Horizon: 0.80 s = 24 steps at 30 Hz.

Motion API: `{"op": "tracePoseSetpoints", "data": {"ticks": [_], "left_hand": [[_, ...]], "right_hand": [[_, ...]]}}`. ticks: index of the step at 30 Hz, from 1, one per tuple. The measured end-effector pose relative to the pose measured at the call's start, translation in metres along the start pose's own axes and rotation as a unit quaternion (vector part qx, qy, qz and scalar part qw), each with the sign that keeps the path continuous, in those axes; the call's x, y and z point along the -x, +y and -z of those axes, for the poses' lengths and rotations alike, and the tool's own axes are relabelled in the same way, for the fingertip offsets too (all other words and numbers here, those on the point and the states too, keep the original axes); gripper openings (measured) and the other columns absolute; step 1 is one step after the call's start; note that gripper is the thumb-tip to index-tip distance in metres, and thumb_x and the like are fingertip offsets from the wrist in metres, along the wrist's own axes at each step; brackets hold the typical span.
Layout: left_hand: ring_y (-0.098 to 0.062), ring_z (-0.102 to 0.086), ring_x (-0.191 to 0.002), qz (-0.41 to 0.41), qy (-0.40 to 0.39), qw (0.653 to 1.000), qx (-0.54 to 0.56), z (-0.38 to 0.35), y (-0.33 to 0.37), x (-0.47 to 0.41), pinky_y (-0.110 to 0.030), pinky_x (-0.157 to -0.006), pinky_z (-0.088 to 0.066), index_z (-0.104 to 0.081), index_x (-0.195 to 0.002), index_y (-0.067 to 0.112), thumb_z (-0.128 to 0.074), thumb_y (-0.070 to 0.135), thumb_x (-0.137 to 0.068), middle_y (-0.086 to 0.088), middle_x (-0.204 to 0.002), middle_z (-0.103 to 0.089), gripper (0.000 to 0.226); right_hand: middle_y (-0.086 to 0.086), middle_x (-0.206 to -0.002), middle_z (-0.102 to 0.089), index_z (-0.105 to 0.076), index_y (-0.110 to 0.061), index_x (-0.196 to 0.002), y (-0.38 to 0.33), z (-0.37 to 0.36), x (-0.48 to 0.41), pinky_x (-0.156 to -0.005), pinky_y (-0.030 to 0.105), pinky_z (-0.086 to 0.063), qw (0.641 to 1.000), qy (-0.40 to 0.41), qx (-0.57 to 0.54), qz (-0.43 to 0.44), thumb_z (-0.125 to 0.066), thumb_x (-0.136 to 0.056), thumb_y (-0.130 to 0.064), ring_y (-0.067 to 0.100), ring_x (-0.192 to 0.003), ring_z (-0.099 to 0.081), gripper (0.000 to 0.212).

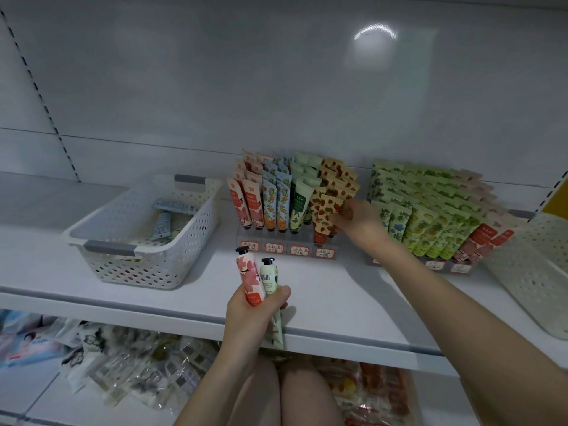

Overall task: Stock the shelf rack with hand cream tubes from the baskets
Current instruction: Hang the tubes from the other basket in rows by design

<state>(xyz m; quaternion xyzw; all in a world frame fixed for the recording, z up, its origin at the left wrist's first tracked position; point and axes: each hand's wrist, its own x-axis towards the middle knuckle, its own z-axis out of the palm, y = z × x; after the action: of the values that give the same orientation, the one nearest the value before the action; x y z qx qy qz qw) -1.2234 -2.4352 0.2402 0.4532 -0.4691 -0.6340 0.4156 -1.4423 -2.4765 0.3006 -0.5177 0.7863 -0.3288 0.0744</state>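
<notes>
At the rack's (287, 249) right slot, I watch the right hand (356, 218) pinch a strawberry tube (322, 218), seating it cap-down, while the left hand (256, 309) grips two spare tubes (256, 278) ready beside the basket (144, 232).

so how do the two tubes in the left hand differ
The pink tube has a red-pink flower print facing the camera; the pale green tube shows its barcode side. The pink tube's cap sits higher than the pale green tube's. Both have black caps, point cap-up and are gripped in the left hand.
</notes>
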Motion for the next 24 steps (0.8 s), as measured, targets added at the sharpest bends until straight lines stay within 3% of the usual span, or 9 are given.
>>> {"op": "tracePoseSetpoints", "data": {"ticks": [5, 11, 15, 19, 24], "left_hand": [[-0.003, -0.064, -0.059, -0.003, -0.002, 1.0, -0.005, 0.0, 0.001, 0.0, -0.021, -0.059, -0.046, -0.064, -0.085, 0.011, -0.071, 0.013, -0.079, -0.001, -0.074, -0.068, 0.01], [-0.008, -0.064, -0.063, -0.004, -0.001, 1.0, -0.003, 0.003, 0.003, 0.0, -0.024, -0.062, -0.047, -0.063, -0.087, 0.01, -0.071, 0.013, -0.079, -0.004, -0.076, -0.067, 0.011], [-0.012, -0.063, -0.066, -0.005, 0.002, 1.0, -0.003, 0.005, 0.002, -0.002, -0.027, -0.064, -0.048, -0.063, -0.086, 0.01, -0.071, 0.014, -0.079, -0.005, -0.076, -0.068, 0.011], [-0.011, -0.063, -0.064, -0.005, 0.004, 1.0, -0.002, 0.006, 0.001, -0.002, -0.026, -0.063, -0.047, -0.063, -0.084, 0.009, -0.071, 0.013, -0.079, -0.005, -0.074, -0.067, 0.01], [-0.006, -0.063, -0.058, -0.004, 0.0, 1.0, -0.003, 0.005, 0.001, -0.001, -0.022, -0.059, -0.046, -0.062, -0.084, 0.009, -0.071, 0.012, -0.079, -0.004, -0.073, -0.066, 0.01]], "right_hand": [[0.017, -0.108, -0.065, -0.056, -0.004, -0.122, -0.012, 0.014, -0.007, -0.085, 0.037, -0.052, 0.999, 0.03, -0.011, 0.04, -0.056, -0.092, -0.016, 0.03, -0.096, -0.063, 0.033], [0.012, -0.136, -0.048, -0.046, -0.018, -0.137, -0.028, 0.02, -0.018, -0.098, 0.033, -0.04, 0.981, -0.034, 0.135, 0.133, -0.05, -0.096, -0.017, 0.027, -0.12, -0.049, 0.041], [0.015, -0.129, -0.051, -0.05, -0.014, -0.133, -0.028, 0.019, -0.019, -0.093, 0.033, -0.04, 0.975, -0.035, 0.171, 0.134, -0.048, -0.096, -0.017, 0.03, -0.116, -0.05, 0.037], [0.016, -0.113, -0.055, -0.06, -0.003, -0.112, -0.028, 0.023, -0.019, -0.079, 0.031, -0.043, 0.979, 0.007, 0.152, 0.136, -0.053, -0.094, -0.014, 0.029, -0.098, -0.056, 0.022], [0.019, -0.104, -0.059, -0.062, 0.003, -0.101, -0.03, 0.025, -0.022, -0.082, 0.038, -0.048, 0.982, 0.001, 0.143, 0.122, -0.056, -0.091, -0.013, 0.03, -0.094, -0.057, 0.02]]}}
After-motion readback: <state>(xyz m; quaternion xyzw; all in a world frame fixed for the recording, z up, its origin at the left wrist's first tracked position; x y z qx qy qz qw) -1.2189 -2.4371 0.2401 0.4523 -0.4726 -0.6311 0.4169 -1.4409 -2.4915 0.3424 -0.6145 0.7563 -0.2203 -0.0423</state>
